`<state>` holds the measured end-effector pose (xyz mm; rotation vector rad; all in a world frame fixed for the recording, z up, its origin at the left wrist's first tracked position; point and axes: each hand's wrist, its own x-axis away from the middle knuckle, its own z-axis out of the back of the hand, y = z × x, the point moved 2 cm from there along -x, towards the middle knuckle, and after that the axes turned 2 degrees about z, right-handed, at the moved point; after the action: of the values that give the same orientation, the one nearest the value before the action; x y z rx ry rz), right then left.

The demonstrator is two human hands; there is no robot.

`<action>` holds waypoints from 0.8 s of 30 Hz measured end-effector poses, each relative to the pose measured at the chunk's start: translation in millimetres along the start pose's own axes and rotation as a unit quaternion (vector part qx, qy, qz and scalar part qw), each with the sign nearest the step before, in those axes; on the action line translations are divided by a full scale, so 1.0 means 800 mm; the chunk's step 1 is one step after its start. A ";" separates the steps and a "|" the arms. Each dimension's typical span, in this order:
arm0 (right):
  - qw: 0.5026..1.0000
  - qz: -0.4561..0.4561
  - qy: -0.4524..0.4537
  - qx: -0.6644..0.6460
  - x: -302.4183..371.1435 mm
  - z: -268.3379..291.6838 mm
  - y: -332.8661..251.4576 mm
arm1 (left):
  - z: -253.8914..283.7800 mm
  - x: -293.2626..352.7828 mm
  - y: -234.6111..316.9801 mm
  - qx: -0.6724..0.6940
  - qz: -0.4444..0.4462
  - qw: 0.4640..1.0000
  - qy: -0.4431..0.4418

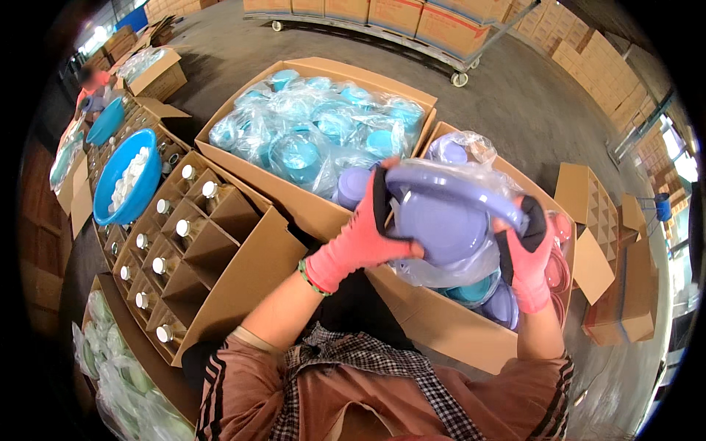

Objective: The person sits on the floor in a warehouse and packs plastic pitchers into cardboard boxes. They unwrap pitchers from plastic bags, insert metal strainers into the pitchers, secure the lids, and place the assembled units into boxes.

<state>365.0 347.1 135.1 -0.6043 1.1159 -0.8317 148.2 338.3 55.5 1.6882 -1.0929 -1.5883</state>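
Note:
Both my hands, in pink gloves with black palms, hold a purple round plastic piece (pixel 445 228) that looks like a lid, with a thick curved band along its top. My left hand (pixel 366 239) grips its left side, thumb across the front. Around the band's right end closes my right hand (pixel 529 253). Clear plastic film (pixel 434 275) shows around the piece's lower edge. Below lies an open carton (pixel 412 298) with more purple, teal and pink plastic pieces, some in clear bags. Another purple piece (pixel 353 184) sits beside my left hand, partly hidden by it.
Ahead is a carton (pixel 323 65) of bagged teal pieces. At left, a divided carton (pixel 235 287) holds several white-capped bottles, with a blue basin (pixel 149 140) of small white parts beyond. A loaded cart (pixel 368 28) stands far off. A person (pixel 95 84) is at far left.

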 end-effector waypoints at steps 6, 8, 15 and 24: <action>0.966 0.252 -0.004 -0.051 -0.046 -0.061 -0.158 | 0.093 -0.027 0.164 -0.110 0.081 0.972 0.193; 0.933 0.358 0.017 -0.041 -0.068 -0.085 -0.194 | 0.091 -0.009 0.223 -0.053 -0.072 0.972 0.219; 0.893 0.328 -0.114 -0.287 -0.099 -0.204 -0.241 | 0.186 0.095 0.353 -0.224 -0.143 0.876 0.403; 0.979 -0.131 -0.068 -0.143 -0.184 -0.193 0.121 | 0.189 0.263 0.388 -0.414 -0.016 0.736 0.535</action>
<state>216.1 520.4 85.4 -1.0525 1.0517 -0.8459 -63.6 21.0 189.3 1.5052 0.2414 -0.6140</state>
